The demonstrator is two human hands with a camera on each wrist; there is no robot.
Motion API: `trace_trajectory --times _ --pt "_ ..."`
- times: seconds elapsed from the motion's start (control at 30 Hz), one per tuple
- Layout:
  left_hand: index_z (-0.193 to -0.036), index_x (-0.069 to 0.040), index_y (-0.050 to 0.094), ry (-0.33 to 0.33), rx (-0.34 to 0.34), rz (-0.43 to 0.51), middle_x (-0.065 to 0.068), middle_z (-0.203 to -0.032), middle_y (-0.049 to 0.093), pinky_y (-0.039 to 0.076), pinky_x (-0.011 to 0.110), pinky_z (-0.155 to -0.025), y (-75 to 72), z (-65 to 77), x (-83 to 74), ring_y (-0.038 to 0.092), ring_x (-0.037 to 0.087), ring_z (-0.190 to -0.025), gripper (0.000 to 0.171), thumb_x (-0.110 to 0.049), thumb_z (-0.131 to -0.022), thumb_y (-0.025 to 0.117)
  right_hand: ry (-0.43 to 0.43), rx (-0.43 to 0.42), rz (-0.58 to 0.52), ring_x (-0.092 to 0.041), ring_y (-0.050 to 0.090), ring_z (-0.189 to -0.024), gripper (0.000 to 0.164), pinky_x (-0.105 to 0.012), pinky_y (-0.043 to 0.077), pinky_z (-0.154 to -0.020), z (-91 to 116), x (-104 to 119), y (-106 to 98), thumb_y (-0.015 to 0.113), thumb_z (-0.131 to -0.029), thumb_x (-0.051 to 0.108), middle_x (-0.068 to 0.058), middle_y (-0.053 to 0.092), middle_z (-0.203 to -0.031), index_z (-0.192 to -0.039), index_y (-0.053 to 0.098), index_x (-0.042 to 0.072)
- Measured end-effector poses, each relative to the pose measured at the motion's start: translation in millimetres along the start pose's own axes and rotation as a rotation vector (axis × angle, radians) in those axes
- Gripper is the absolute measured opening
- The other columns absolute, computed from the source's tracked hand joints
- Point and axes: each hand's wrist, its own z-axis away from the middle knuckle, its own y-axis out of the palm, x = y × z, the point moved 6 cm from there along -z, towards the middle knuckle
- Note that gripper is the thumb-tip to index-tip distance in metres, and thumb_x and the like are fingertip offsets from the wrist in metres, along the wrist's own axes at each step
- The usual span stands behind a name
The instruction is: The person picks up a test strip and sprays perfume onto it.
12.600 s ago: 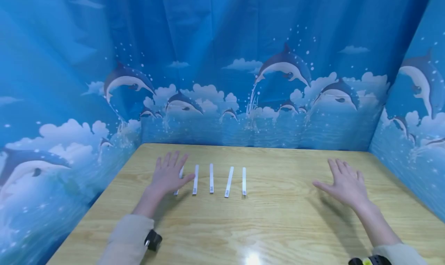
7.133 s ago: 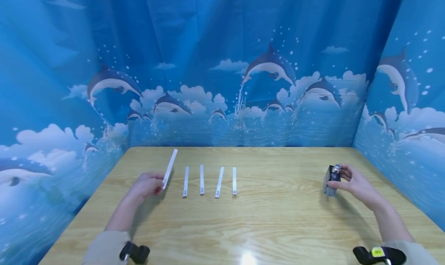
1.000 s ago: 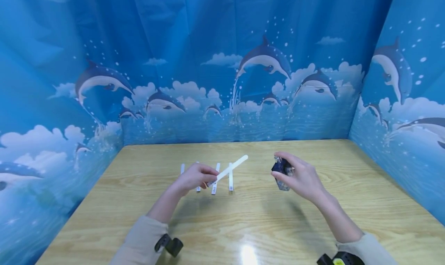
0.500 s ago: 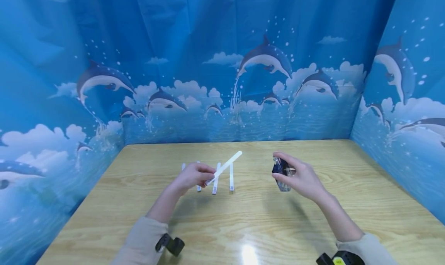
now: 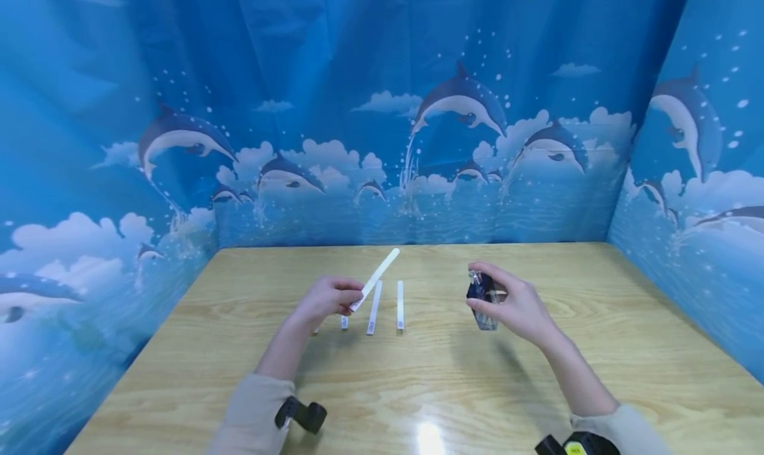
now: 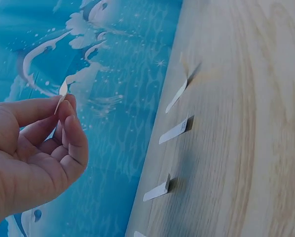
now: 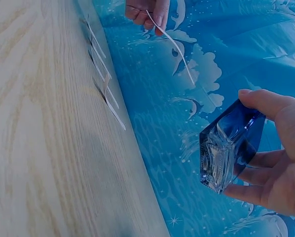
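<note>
My left hand (image 5: 325,301) pinches the lower end of a white paper test strip (image 5: 379,276), held above the table with its free end tilted up and to the right. In the right wrist view that strip looks slightly bent. My right hand (image 5: 519,308) grips a dark blue glass perfume bottle (image 7: 234,145) off the table, the index finger at its silvery top. A gap separates strip and bottle. Beneath the left hand lie several more strips, among them a slanted strip (image 5: 374,309) and the rightmost strip (image 5: 400,306); the hand partly hides those at the left.
The wooden table (image 5: 477,389) has a light reflection near its front. A blue dolphin-print curtain (image 5: 358,110) stands along the back and both sides. Each wrist wears a dark camera, such as the left wrist camera (image 5: 301,414).
Both hands were bare at first; the left then took the leftmost strip, the right the bottle, and they drew together. Over the last second, the strip's free end swung left and up.
</note>
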Motion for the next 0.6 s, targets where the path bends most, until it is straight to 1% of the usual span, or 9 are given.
trace_trajectory --times 0.17,0.27,0.37,0.43,0.6 --pt "-0.111 0.018 0.055 0.037 -0.022 0.037 0.005 -0.077 0.058 0.049 0.022 -0.06 -6.0 0.7 4.1 0.053 0.01 -0.065 0.03 0.001 -0.086 0.056 0.012 0.01 -0.033 -0.04 0.056 -0.102 0.06 -0.037 0.055 -0.07 1.2 -1.5 0.9 0.07 -0.083 0.027 -0.022 0.043 -0.135 -0.137 0.045 0.015" --pt "-0.11 0.018 0.055 0.034 -0.048 0.046 0.005 -0.076 0.057 0.049 0.022 -0.059 -12.7 1.1 8.8 0.052 0.01 -0.064 0.029 0.002 -0.085 0.057 0.021 0.011 -0.044 -0.041 0.056 -0.103 0.061 -0.038 0.055 -0.069 1.7 -2.2 0.4 0.07 -0.083 0.027 -0.023 0.043 -0.134 -0.137 0.045 0.016" --pt "-0.11 0.018 0.055 0.023 -0.097 0.052 0.005 -0.078 0.058 0.049 0.022 -0.059 -21.8 2.8 13.5 0.053 0.01 -0.063 0.029 0.002 -0.086 0.057 0.031 0.008 -0.043 -0.041 0.055 -0.104 0.061 -0.039 0.055 -0.07 2.2 -3.3 -0.4 0.07 -0.083 0.028 -0.023 0.043 -0.134 -0.137 0.044 0.016" --pt "-0.111 0.017 0.056 0.01 -0.13 0.045 0.009 -0.082 0.06 0.05 0.022 -0.06 -27.8 4.5 15.7 0.054 0.01 -0.064 0.029 0.002 -0.086 0.056 0.036 0.006 -0.044 -0.041 0.055 -0.104 0.062 -0.04 0.055 -0.071 2.5 -4.1 -1.0 0.07 -0.083 0.028 -0.024 0.043 -0.132 -0.138 0.044 0.016" --pt "-0.111 0.019 0.054 0.006 -0.169 0.062 0.009 -0.081 0.06 0.049 0.022 -0.06 -39.7 9.8 19.5 0.054 0.009 -0.064 0.029 0.002 -0.087 0.055 0.04 0.001 -0.051 -0.042 0.055 -0.104 0.062 -0.04 0.055 -0.07 3.4 -5.2 -2.0 0.07 -0.083 0.028 -0.025 0.044 -0.131 -0.138 0.043 0.017"
